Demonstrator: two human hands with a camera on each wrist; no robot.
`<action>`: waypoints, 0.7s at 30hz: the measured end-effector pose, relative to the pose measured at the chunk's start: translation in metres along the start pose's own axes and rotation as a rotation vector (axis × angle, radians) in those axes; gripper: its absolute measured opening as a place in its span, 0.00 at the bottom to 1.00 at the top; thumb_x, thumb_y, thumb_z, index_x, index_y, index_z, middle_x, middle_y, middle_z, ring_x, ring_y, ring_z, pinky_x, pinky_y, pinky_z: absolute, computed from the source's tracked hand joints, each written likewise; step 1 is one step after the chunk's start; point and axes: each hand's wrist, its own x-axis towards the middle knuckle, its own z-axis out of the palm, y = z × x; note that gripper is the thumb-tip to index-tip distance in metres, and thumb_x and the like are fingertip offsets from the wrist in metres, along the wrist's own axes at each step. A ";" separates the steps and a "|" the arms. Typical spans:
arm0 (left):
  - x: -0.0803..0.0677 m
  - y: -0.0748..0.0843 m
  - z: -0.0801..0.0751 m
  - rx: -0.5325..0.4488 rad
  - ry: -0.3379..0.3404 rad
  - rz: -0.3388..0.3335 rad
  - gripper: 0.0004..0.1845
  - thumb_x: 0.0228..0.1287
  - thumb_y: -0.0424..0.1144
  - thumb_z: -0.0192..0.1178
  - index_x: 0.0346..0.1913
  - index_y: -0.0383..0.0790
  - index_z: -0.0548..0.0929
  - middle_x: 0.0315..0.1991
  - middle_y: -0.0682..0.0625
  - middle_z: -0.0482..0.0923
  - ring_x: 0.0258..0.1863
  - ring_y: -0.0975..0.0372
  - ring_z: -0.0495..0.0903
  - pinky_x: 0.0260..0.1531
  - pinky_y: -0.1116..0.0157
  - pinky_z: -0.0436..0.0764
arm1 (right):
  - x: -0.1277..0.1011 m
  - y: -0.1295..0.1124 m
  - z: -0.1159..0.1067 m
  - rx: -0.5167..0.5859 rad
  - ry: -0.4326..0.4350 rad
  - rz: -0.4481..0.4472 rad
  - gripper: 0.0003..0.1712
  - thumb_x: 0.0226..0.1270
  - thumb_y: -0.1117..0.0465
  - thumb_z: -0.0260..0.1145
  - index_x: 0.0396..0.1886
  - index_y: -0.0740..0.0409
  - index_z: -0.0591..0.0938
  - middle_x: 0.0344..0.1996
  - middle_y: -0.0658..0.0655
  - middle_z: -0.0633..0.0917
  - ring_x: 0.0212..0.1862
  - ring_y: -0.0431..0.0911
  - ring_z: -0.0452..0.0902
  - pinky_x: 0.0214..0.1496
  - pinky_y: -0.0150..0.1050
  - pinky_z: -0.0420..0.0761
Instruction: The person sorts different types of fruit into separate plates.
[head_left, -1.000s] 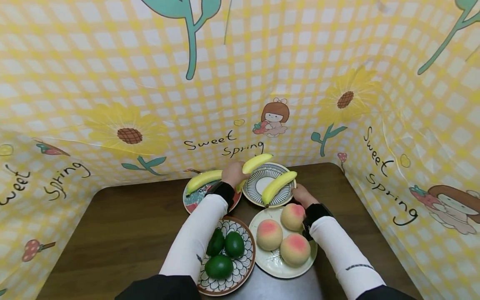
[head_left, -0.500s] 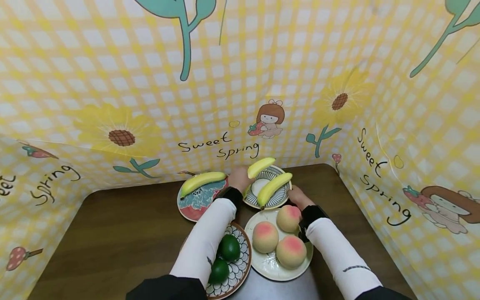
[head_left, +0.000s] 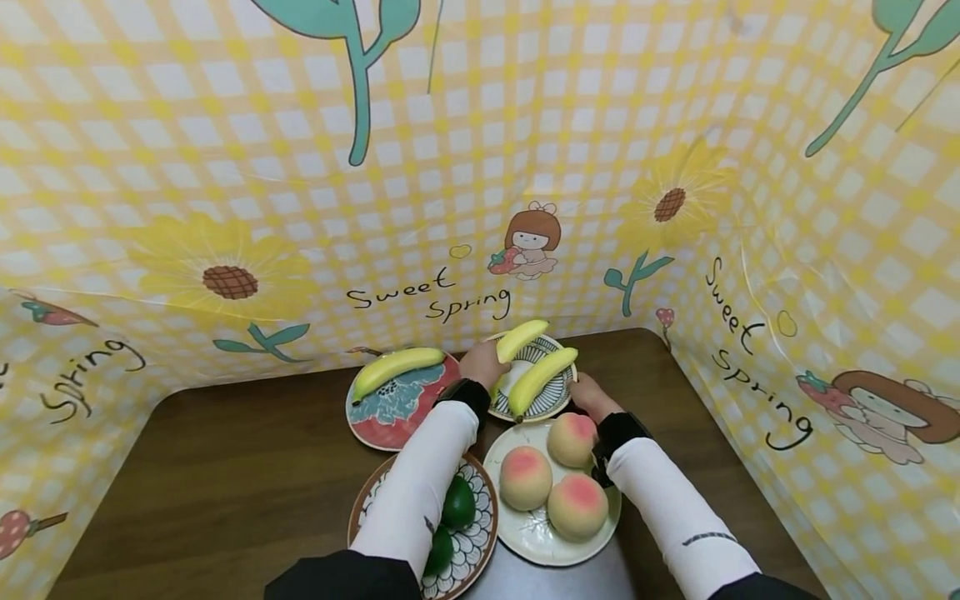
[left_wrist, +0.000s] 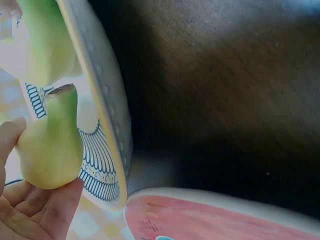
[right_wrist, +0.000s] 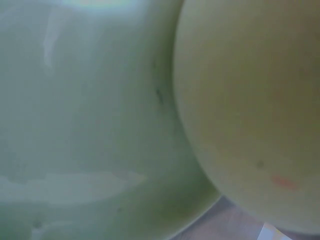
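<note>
My left hand (head_left: 483,364) pinches a yellow banana (head_left: 522,337) at the left rim of a blue-and-white patterned bowl (head_left: 498,408). In the left wrist view, thumb and fingers hold the banana (left_wrist: 52,145) near its green stem end, overlapping the bowl's inside. A second banana (head_left: 542,382) lies in the bowl, stem end toward the front. At the bowl's right rim, my right hand (head_left: 592,396) grips the edge, its fingertips partly hidden. The right wrist view shows no hand, only a peach (right_wrist: 255,110) and a pale plate (right_wrist: 90,120).
On the left, a red-and-blue plate (head_left: 375,429) bears another banana (head_left: 397,371). In front, a cream plate (head_left: 551,550) carries peaches (head_left: 577,507). A brown-rimmed plate (head_left: 491,533) with green avocado-like fruits (head_left: 459,502) sits partly under my left sleeve. Checked cloth (head_left: 300,208) walls the wooden table's back.
My left hand has carried its banana rightward from over the red-and-blue plate, lower toward the bowl. The right hand stays at the bowl's rim. The head view has shifted slightly right.
</note>
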 end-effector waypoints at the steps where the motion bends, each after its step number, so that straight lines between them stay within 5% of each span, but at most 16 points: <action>1: 0.000 0.000 0.001 0.006 -0.006 -0.006 0.17 0.65 0.45 0.71 0.49 0.37 0.85 0.43 0.43 0.89 0.42 0.53 0.87 0.40 0.57 0.83 | 0.000 0.001 0.000 0.002 -0.001 0.001 0.23 0.83 0.65 0.38 0.61 0.76 0.73 0.47 0.67 0.83 0.52 0.52 0.78 0.62 0.42 0.74; 5: -0.001 0.001 0.006 0.035 -0.030 -0.026 0.16 0.66 0.46 0.70 0.49 0.39 0.85 0.46 0.44 0.89 0.45 0.54 0.87 0.46 0.55 0.84 | 0.000 0.001 0.001 0.013 -0.009 0.006 0.23 0.83 0.65 0.39 0.60 0.76 0.74 0.44 0.64 0.84 0.47 0.48 0.79 0.57 0.38 0.75; 10: 0.000 0.003 0.009 0.031 -0.033 -0.015 0.19 0.67 0.45 0.69 0.56 0.41 0.84 0.50 0.45 0.88 0.49 0.54 0.86 0.51 0.55 0.84 | -0.002 -0.004 -0.001 0.006 -0.005 0.013 0.24 0.83 0.64 0.38 0.63 0.75 0.71 0.51 0.68 0.81 0.54 0.53 0.77 0.64 0.43 0.73; 21: 0.004 0.004 0.017 0.042 -0.065 0.032 0.18 0.66 0.46 0.69 0.52 0.39 0.84 0.45 0.45 0.88 0.45 0.54 0.86 0.47 0.57 0.82 | -0.003 -0.003 -0.002 0.028 0.001 0.004 0.24 0.83 0.64 0.38 0.64 0.76 0.71 0.52 0.68 0.81 0.57 0.54 0.76 0.67 0.43 0.71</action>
